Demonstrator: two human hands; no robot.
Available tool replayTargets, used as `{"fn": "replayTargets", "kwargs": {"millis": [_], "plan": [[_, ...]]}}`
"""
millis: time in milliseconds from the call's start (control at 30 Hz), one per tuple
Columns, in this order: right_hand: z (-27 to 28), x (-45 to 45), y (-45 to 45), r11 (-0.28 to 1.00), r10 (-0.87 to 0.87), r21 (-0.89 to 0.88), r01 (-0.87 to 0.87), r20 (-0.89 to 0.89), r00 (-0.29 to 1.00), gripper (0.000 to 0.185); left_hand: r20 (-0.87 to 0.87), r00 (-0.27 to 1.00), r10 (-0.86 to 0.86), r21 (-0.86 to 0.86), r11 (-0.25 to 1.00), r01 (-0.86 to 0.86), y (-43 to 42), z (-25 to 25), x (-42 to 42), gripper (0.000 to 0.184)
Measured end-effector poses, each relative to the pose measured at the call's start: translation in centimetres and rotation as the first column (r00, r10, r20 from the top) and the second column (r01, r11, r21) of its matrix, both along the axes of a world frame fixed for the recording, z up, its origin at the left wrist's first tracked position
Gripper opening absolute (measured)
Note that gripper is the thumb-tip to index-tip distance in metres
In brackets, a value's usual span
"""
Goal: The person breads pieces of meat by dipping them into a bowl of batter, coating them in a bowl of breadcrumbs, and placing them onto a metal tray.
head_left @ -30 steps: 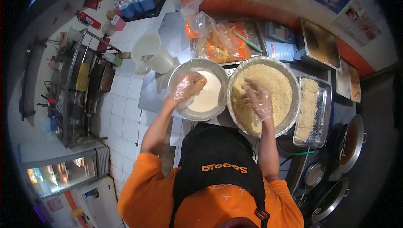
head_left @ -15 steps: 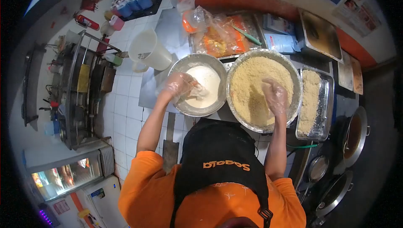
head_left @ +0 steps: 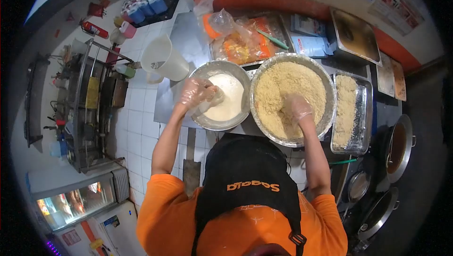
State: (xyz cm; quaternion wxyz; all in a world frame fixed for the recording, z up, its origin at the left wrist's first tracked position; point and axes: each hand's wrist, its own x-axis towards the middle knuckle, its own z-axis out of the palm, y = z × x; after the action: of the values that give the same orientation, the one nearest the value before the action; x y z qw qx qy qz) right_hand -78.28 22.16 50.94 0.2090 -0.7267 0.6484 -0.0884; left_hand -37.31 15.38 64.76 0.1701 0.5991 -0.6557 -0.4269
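My left hand (head_left: 196, 93), in a clear plastic glove, is over the left side of a metal bowl (head_left: 197, 120) of creamy white batter (head_left: 229, 96). Its fingers are drawn together; what they hold, if anything, is hidden. In the larger metal bowl (head_left: 332, 84) to the right, my right hand (head_left: 298, 108), also gloved, has its fingers down in pale yellow crumbs (head_left: 295, 79). The crumbs cover its fingertips. A metal tray (head_left: 363, 114) right of this bowl holds a long row of crumb-coated pieces (head_left: 345, 110).
Behind the bowls lies a tray with plastic bags (head_left: 243, 44) and a green-handled tool (head_left: 273, 39). A white pitcher (head_left: 171, 62) stands at the left. Deep metal pan (head_left: 356, 37) is at back right; woks (head_left: 398, 148) are at right.
My left hand has drawn back leftward from the middle of the batter. My right hand has gone from open above the crumbs, through a curled pose, to fingers down in them.
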Motion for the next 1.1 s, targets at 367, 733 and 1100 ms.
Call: {"fn": "replayTargets", "kwargs": {"millis": [367, 733, 1100], "plan": [[8.5, 1.8, -0.4, 0.989, -0.034, -0.142, 0.046, 0.09, 0.995, 0.054, 0.064, 0.983, 0.17, -0.3, 0.943, -0.143, 1.7, 3.7, -1.7, 0.021], [10.8, 6.5, -0.7, 0.983, 0.005, 0.184, 0.024, -0.158, 0.987, 0.107, -0.105, 0.967, 0.234, -0.122, 0.962, -0.246, 2.8, 5.2, -5.2, 0.024], [8.9, -0.7, 3.3, 0.936, -0.299, 0.195, 0.293, 0.003, 0.954, 0.06, -0.279, 0.96, -0.027, -0.238, 0.97, -0.042, 1.6, 4.2, -17.6, 0.028]]}}
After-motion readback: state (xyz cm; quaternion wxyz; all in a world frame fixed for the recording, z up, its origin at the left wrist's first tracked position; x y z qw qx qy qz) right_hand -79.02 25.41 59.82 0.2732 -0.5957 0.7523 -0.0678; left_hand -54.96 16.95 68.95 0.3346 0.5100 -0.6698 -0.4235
